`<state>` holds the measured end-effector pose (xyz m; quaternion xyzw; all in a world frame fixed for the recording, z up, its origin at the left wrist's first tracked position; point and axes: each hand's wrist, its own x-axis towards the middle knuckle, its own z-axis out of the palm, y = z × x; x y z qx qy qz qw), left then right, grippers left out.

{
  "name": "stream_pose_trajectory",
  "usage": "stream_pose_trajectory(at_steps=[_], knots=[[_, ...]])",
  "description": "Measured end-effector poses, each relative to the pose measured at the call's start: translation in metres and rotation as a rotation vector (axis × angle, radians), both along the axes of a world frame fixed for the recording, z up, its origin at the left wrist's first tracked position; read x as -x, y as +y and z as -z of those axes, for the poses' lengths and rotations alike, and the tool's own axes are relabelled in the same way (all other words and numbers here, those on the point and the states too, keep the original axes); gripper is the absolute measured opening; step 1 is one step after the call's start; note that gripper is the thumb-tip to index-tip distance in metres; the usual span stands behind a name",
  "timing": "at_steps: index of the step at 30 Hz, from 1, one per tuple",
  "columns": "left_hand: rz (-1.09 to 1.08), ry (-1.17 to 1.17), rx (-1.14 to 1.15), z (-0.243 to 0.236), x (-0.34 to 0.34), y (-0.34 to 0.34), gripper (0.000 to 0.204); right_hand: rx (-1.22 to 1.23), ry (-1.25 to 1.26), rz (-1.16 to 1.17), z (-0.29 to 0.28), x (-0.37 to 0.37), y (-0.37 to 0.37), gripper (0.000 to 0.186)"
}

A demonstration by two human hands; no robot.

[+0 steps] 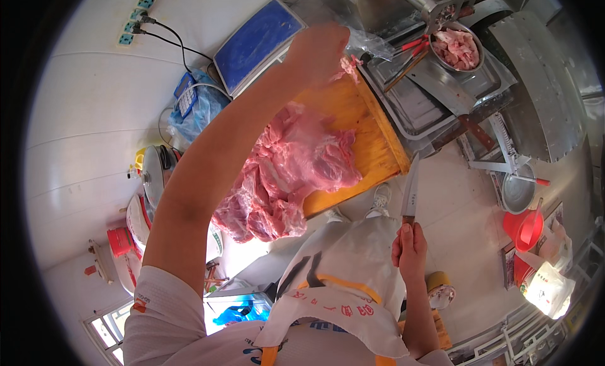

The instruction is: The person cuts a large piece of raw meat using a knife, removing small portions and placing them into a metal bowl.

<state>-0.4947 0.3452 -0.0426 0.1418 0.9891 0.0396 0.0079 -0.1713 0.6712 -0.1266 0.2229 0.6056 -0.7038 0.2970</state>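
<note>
My right hand (411,246), low at my right side, grips a knife (411,192) by its brown handle, the blade pointing away from me. My left arm reaches across to the far end of the wooden cutting board (372,123). There my left hand (320,51) looks closed, slightly blurred, its fingers mostly hidden from view. Small meat scraps (348,67) show just beside it; whether they touch the hand I cannot tell. Under my forearm a large heap of raw pink meat (283,170) spreads over the board and past its left edge.
A blue-topped scale (259,41) stands beyond the board. At the far right, a bowl of meat pieces (457,47) sits by a meat grinder (435,10) and metal trays (409,104). A cleaver (457,101) lies there. Black cables (173,38) run along the left wall.
</note>
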Motion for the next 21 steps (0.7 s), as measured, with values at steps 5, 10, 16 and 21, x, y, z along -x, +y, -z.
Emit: stream_pose_trajectory(at_steps=[5,10,16,21], knots=[[-0.053,0.012,-0.061,-0.006,-0.001,-0.002,0.021,0.004,0.009,0.011,0.004,-0.001,0.004,0.034],[-0.053,0.154,-0.228,-0.012,-0.015,-0.023,0.027,-0.006,0.006,-0.013,-0.001,0.002,0.002,0.034],[-0.326,-0.003,-0.223,-0.036,-0.132,-0.08,0.031,-0.045,0.007,0.069,0.0,-0.004,-0.001,0.036],[-0.86,0.088,-0.196,-0.003,-0.332,-0.19,0.021,-0.041,0.026,0.003,-0.006,-0.008,-0.015,0.035]])
